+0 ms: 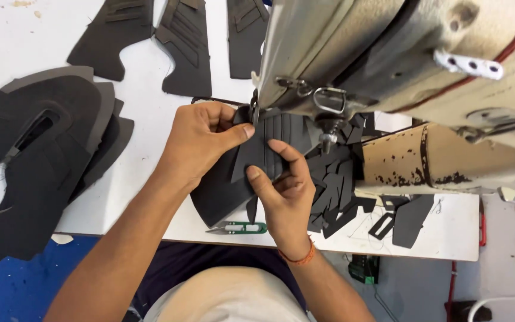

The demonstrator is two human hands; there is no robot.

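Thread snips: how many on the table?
1. The snips lie at the table's near edge, below the hands, left and right. Others may hide under the dark pieces.

Both forearms bare, no sleeves showing. Left hand (pixel 201 140) without rings or bands. Right hand (pixel 284 197) has a thin orange thread band (pixel 298 259) round the wrist. Dark navy top at the waist, light beige trousers over the lap.

A stitching workshop — a worn, cream industrial sewing machine (pixel 400 65) stands over a white worktable (pixel 150 107) strewn with stacks of cut black pieces (pixel 37 161), offcuts (pixel 335 185) and green thread snips (pixel 239 227).
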